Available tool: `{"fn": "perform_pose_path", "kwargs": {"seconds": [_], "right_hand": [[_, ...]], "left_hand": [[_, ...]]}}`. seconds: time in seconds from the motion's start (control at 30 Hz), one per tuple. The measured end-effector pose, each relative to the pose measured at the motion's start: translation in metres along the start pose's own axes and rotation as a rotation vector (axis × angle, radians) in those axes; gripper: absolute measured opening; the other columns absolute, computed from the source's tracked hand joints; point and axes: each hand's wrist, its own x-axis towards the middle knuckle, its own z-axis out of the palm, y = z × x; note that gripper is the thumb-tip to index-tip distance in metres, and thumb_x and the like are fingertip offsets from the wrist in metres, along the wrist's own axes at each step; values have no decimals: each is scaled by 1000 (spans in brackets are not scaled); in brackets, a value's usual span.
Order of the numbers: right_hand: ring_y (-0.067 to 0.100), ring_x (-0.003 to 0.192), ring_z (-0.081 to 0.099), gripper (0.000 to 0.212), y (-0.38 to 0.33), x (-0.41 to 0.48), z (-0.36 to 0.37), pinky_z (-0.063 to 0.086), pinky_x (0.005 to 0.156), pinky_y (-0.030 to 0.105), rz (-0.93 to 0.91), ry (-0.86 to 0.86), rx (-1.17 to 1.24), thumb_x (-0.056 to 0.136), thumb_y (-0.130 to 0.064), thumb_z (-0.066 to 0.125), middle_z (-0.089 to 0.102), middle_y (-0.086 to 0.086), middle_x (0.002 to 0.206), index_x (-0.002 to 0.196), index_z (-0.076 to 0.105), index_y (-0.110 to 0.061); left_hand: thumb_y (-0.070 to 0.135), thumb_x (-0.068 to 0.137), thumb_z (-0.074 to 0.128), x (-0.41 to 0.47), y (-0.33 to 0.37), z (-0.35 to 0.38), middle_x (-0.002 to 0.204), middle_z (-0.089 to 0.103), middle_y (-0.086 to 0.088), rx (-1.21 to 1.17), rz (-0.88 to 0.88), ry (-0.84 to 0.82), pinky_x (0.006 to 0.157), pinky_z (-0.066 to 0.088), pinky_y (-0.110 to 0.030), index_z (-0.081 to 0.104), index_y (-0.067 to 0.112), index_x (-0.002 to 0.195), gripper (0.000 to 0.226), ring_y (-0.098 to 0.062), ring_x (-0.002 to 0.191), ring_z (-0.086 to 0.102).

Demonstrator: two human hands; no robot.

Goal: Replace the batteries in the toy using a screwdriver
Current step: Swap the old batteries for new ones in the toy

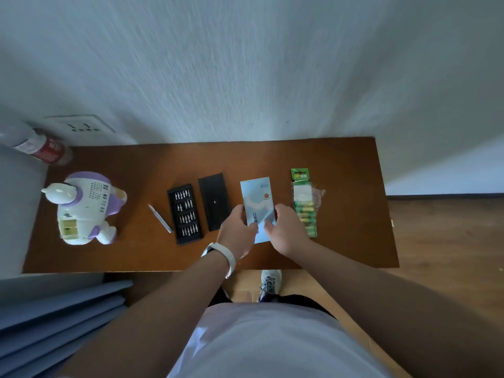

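- The left hand (pixel 237 230) and right hand (pixel 286 230) both pinch the near end of the blue box (pixel 256 197). The battery pack (pixel 304 205) is right beside it, so a careless swing probably knocks it.
- The toy (pixel 87 205) lies at the table's (pixel 354 165) left end, long axis far-to-near, head toward the wall.

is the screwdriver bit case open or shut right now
Open. The bit tray lies with its rows of bits exposed, and its black cover lies beside it on the table.
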Motion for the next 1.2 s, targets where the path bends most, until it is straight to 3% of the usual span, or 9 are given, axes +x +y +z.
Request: {"fn": "perform_pose_path", "kwargs": {"seconds": [0.17,0.33,0.53,0.7,0.87,0.97,1.07,1.2], "right_hand": [[18,85,50,21,0,4,2,39,69,29,-41,25,-51,96,-28,56,50,3,101,106,53,-10],[23,92,55,23,2,8,3,42,70,30,-85,51,-85,96,-29,56,51,6,104,108,53,-9],[23,96,57,25,5,12,-3,36,68,27,-162,8,-95,96,-27,57,57,8,110,113,52,-9],[12,75,55,35,16,-7,-31,41,64,28,-169,47,2,95,-30,57,63,-2,90,126,55,-13],[11,67,56,23,54,-22,-67,44,60,31,-84,134,109,95,-25,54,61,-6,79,116,60,-16],[14,75,60,21,77,-19,-81,52,66,35,7,163,94,96,-28,53,65,-2,91,114,59,-19],[15,90,58,26,94,-10,-86,47,75,31,81,130,75,96,-29,54,62,-5,99,119,58,-18],[17,98,59,33,103,6,-89,45,80,29,32,40,47,96,-27,55,65,2,111,127,58,-17]], "left_hand": [[22,95,63,4,-2,4,120,65,2,90,86,42,54,48,-15,50,26,141,48,-14,85,65],[25,91,66,9,-5,8,103,54,-1,241,136,97,59,43,-13,54,24,131,42,-11,85,58],[20,92,63,3,-9,6,130,45,-4,384,198,75,81,60,-32,36,17,149,62,-17,115,55],[21,91,65,-3,-2,6,131,49,-6,390,283,84,92,56,-37,47,13,141,53,-22,122,50],[23,95,59,-6,19,20,134,52,-4,454,391,-9,98,48,-35,51,14,138,44,-23,130,46],[27,96,56,-5,32,31,131,54,-2,504,423,-64,95,47,-34,52,16,137,42,-22,123,50],[31,95,55,-2,44,46,127,55,-2,527,394,-110,90,52,-36,49,18,138,45,-21,114,56],[32,94,60,2,58,66,117,55,-3,517,361,-117,86,53,-40,49,18,131,41,-23,102,58]]}}
